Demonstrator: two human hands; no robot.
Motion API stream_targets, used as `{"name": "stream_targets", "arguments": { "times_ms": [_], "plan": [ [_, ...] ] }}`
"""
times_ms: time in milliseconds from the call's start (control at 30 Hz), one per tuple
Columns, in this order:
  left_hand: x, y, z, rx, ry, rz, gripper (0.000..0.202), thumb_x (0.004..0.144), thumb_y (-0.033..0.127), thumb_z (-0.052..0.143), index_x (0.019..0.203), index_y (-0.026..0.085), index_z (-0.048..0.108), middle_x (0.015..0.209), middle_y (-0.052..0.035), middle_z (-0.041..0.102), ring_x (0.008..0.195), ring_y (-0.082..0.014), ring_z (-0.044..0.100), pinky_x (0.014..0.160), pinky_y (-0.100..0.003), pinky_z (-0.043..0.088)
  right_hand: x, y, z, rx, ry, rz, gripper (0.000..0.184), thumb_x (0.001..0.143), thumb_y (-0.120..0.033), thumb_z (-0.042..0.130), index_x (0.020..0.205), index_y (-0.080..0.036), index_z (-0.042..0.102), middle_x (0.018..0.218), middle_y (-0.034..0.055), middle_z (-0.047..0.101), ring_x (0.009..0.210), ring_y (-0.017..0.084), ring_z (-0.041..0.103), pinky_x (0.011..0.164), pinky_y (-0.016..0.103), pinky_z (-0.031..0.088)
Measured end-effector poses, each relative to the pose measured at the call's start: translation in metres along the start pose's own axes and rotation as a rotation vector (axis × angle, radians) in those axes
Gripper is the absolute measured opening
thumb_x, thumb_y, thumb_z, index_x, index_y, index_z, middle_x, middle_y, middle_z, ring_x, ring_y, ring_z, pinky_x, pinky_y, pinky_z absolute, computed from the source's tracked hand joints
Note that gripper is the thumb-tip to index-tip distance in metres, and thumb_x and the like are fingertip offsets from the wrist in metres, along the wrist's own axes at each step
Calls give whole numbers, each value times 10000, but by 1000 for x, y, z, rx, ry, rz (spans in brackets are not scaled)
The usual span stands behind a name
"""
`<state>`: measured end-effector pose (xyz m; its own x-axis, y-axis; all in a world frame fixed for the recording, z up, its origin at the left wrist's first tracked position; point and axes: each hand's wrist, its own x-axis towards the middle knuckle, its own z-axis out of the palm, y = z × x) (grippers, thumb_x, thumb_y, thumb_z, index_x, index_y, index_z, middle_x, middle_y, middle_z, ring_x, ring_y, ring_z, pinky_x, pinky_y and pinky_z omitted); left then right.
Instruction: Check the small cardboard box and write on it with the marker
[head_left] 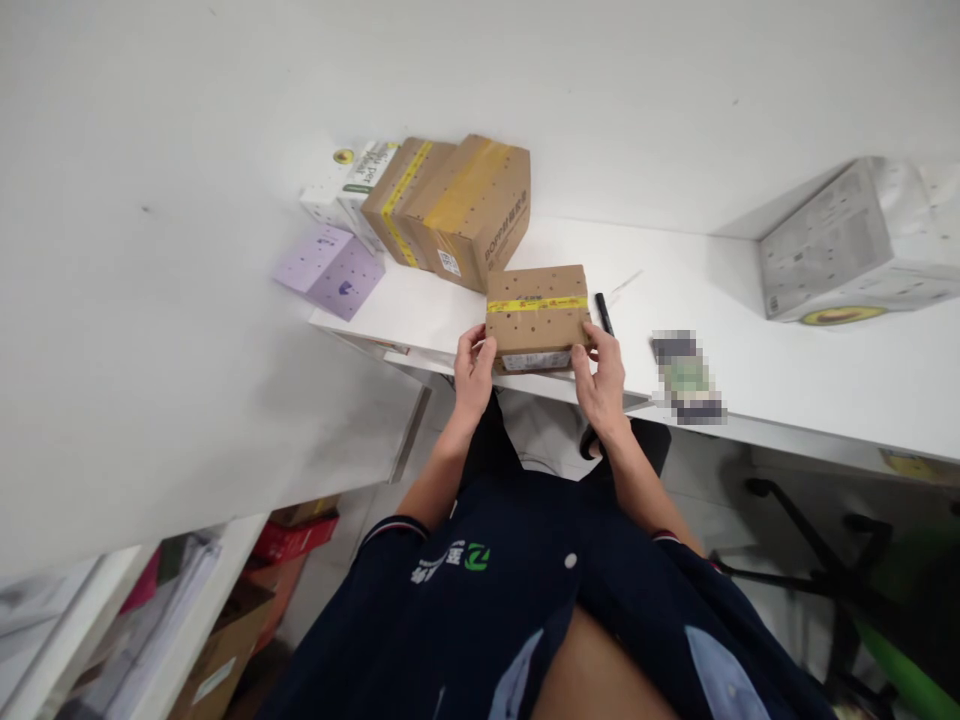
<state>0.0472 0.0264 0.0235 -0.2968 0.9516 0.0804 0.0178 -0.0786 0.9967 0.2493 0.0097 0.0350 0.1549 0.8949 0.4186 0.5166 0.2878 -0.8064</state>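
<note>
A small cardboard box (537, 328) with yellow tape across its top and a pale label on its near side is at the front edge of the white desk (442, 320). My left hand (474, 372) grips its left end, thumb on the near corner. On the right end, my right hand (600, 372) holds it the same way, fingers along the side. Just beyond the right hand lies a black marker (604, 314). Whether the box rests fully on the desk or is slightly lifted, I cannot tell.
Two larger taped cardboard boxes (480, 210) stand behind to the left, beside a white carton (367, 180) and a purple box (334, 270). A blurred-out phone-like object (686, 376) lies to the right. Farther right is a big white carton (832, 245). A black chair base (817, 570) stands below.
</note>
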Motion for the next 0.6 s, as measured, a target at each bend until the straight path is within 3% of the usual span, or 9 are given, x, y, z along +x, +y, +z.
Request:
{"name": "stream_targets", "arguments": {
  "times_ms": [133, 267, 433, 600],
  "plan": [
    [1, -3, -1, 6, -15, -4, 486, 831, 607, 639, 1144, 239, 582, 1182, -79, 645, 1034, -198, 642, 899, -351, 534, -3, 5, 4, 1, 23, 18, 364, 995, -456, 460, 1288, -255, 540, 1232, 114, 601, 1140, 243, 592, 930, 459, 539],
    [5, 2, -3, 6, -53, -41, 423, 819, 491, 648, 1150, 240, 573, 1203, -85, 639, 1117, -223, 624, 932, -371, 526, -4, 6, 6, -16, 51, 33, 342, 987, -467, 476, 1240, -248, 544, 1195, 108, 605, 1109, 236, 593, 910, 441, 535],
    [13, 10, -3, -13, -79, -123, 414, 757, 341, 633, 1153, 245, 561, 1162, -69, 630, 1050, -210, 622, 865, -348, 535, 0, 1, 8, -4, 68, 59, 333, 970, -483, 497, 1198, -244, 539, 1168, 100, 599, 1080, 225, 588, 876, 411, 533],
    [17, 10, -1, 14, -63, -111, 393, 736, 275, 589, 1128, 247, 563, 1108, -51, 627, 992, -193, 616, 818, -328, 536, 3, -3, 11, 20, 80, 96, 326, 957, -473, 509, 1184, -240, 528, 1148, 94, 581, 1043, 213, 582, 825, 377, 540]
  ]
}}
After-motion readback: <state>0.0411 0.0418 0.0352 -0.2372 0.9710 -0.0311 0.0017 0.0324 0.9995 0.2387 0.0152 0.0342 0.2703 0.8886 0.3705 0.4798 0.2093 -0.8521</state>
